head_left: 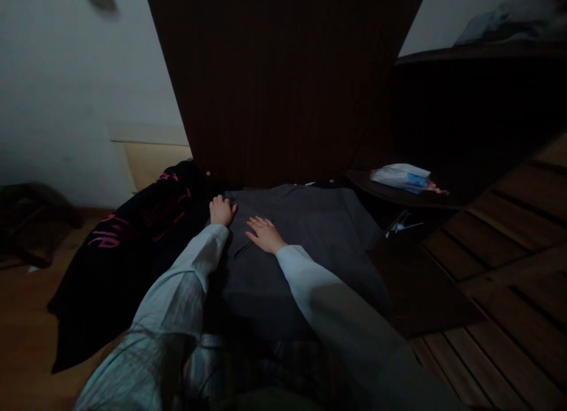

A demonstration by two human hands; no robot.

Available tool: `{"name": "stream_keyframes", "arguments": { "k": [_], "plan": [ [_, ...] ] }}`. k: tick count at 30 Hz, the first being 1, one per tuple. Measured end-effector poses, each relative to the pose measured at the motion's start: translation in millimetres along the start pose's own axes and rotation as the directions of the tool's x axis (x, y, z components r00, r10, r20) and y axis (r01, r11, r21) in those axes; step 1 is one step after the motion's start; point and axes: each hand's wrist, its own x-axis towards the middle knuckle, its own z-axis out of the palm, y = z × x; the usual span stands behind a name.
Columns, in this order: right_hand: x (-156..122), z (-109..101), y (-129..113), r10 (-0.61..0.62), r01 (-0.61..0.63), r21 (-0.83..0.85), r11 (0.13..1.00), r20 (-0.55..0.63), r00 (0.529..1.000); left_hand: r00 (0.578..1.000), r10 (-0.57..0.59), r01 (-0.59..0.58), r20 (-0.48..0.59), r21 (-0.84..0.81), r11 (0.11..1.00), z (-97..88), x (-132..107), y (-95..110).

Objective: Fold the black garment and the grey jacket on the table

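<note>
A dark grey garment (305, 251) lies spread flat in front of me in dim light. My left hand (221, 211) rests at its upper left corner with the fingers curled down on the cloth edge. My right hand (264, 234) lies flat on the grey garment just right of the left hand, fingers stretched out and together. Both arms wear pale long sleeves. A thin dark line, perhaps a cord or crease, shows on the cloth between the two wrists.
A black garment with pink lettering (128, 245) lies heaped to the left. A tall dark wooden panel (283, 80) stands behind. A white and blue packet (405, 178) sits on a dark round surface at right. Wooden slats (500, 269) run along the right.
</note>
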Motion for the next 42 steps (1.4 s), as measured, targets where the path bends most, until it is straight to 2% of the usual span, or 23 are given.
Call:
{"name": "stream_keyframes", "arguments": {
  "k": [2,4,9,15,23,26,28,31,36,38,42],
  "plan": [
    [0,0,1,0.003,-0.003,-0.001,1.000,-0.007,1.000,0.997,0.067,-0.069,-0.034,-0.061,0.996,8.7,6,-4],
    [1,1,1,0.010,-0.010,0.000,1.000,-0.011,1.000,0.991,0.132,-0.129,0.020,-0.124,0.984,14.4,11,-8],
    [2,2,3,0.007,-0.007,-0.005,1.000,-0.012,1.000,0.974,0.103,-0.070,0.204,-0.162,0.984,16.3,20,-10],
    [2,2,2,0.007,-0.007,-0.021,1.000,0.005,1.000,0.946,0.088,-0.046,0.312,-0.141,0.989,11.2,25,-7],
    [1,-2,2,0.013,-0.013,-0.025,1.000,0.025,1.000,0.968,0.072,-0.037,0.243,-0.144,0.989,12.8,20,-4],
    [1,-2,3,0.014,-0.013,-0.018,1.000,0.026,1.000,0.980,0.088,-0.062,0.181,-0.143,0.988,10.2,12,-1],
    [0,-1,3,0.016,-0.015,-0.013,1.000,0.025,1.000,0.977,0.116,-0.091,0.181,-0.141,0.986,6.6,3,-2],
    [1,0,3,0.017,-0.017,-0.007,1.000,0.024,1.000,0.952,0.175,-0.142,0.251,-0.144,0.979,0.5,-15,-11],
    [1,1,3,0.014,-0.015,0.017,1.000,0.025,1.000,0.902,0.259,-0.220,0.347,-0.149,0.964,-3.9,-39,-41],
    [1,1,4,0.011,-0.011,0.017,1.000,0.024,1.000,0.904,0.266,-0.227,0.334,-0.150,0.962,-2.9,-45,-50],
    [1,3,4,0.008,-0.008,0.000,1.000,0.039,0.999,0.941,0.228,-0.193,0.251,-0.158,0.968,0.8,-50,-55]
  ]
}}
